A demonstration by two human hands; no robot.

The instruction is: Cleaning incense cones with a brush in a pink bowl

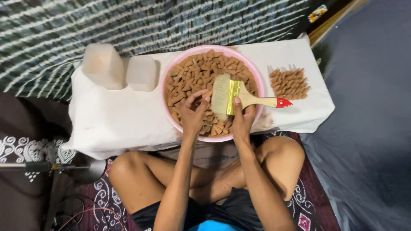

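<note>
A pink round basin [171, 70] full of small brown cone-shaped pieces [192, 72] stands on a low table covered with a white cloth [115, 119]. A wide paint brush [233, 96] with pale bristles, a brass band and a red-tipped wooden handle lies across the basin's right side. My left hand [193, 114] reaches into the cones at the near rim, fingers curled around some of them. My right hand [242, 119] rests on the near rim just under the brush's handle, thumb touching it.
Two pale translucent blocks [102, 64] [141, 72] stand at the cloth's far left. A group of upright brown cones [289, 82] sits on the cloth to the right of the basin. My crossed bare legs lie under the table's near edge. A patterned blanket lies beyond.
</note>
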